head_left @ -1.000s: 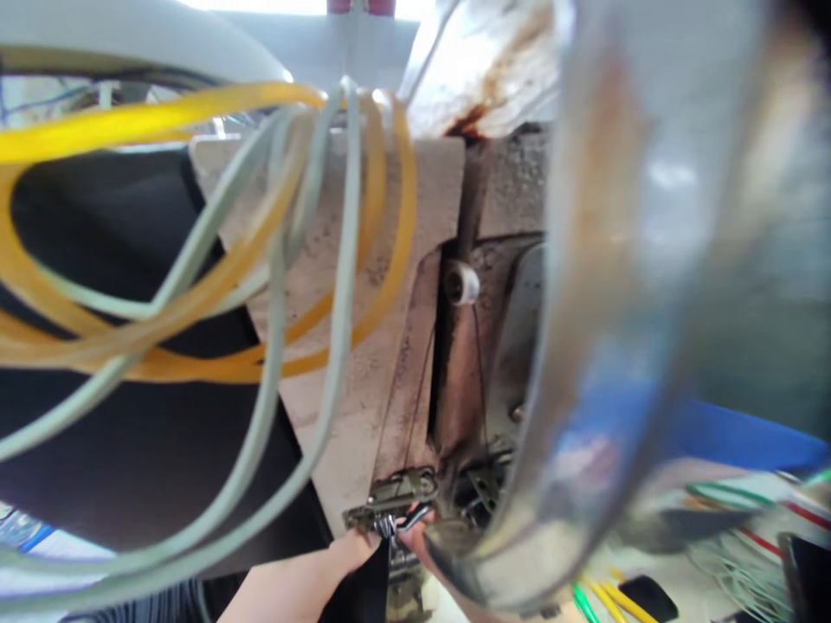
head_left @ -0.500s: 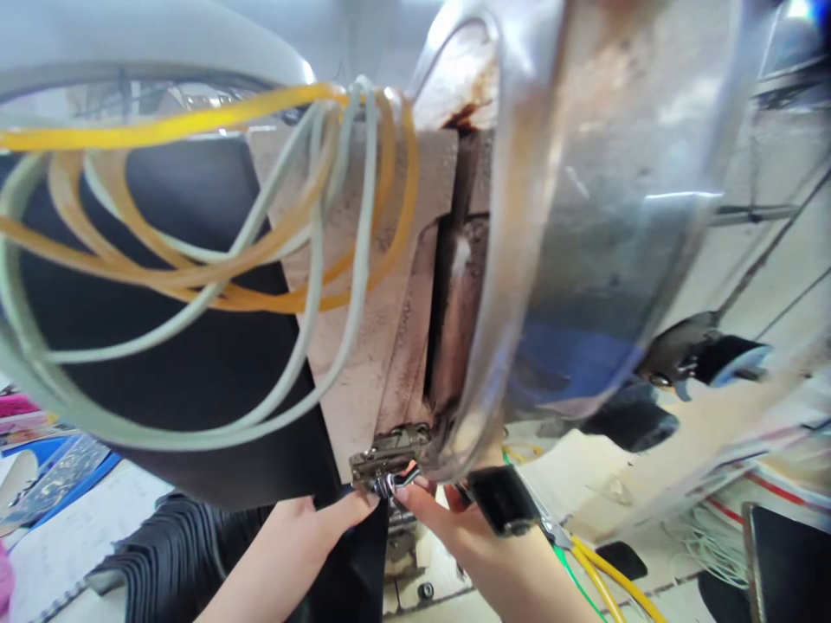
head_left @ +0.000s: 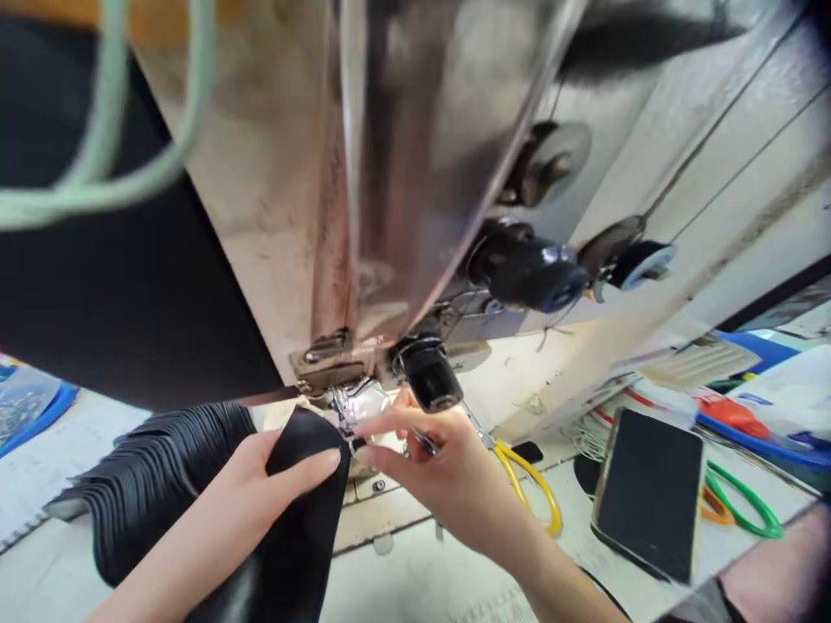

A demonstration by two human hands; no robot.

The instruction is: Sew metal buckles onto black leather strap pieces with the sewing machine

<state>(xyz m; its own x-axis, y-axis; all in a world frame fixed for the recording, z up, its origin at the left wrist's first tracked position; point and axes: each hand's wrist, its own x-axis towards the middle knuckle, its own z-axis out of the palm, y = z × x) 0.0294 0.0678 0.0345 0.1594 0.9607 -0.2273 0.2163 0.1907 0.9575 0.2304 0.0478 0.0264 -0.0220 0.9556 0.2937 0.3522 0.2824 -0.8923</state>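
My left hand [head_left: 273, 484] is closed on a black fabric piece [head_left: 305, 510], thumb on top and fingers hidden beneath. The fabric's upper corner reaches the presser foot [head_left: 341, 407] of a sewing machine [head_left: 273, 216]. Just right of that corner, my right hand [head_left: 441, 467] has its thumb and index finger close together by the needle area. A small metal tool [head_left: 426, 443] shows between its curled fingers; its exact kind is hard to make out. A black knob [head_left: 432, 376] partly covers the fingertips.
Left of my arm lies a stack of black fabric pieces [head_left: 169, 484]. Yellow-handled scissors [head_left: 545, 493] rest right of my right hand, with a phone [head_left: 653, 493] and a green loop [head_left: 746, 502] beyond. Black tension knobs [head_left: 538, 268] jut from the machine; pale cords [head_left: 195, 86] hang close overhead.
The view has moved closer and turned right. Both hands were together under the machine head; now the left presses the black fabric beside the presser foot and the right has come into fuller view.
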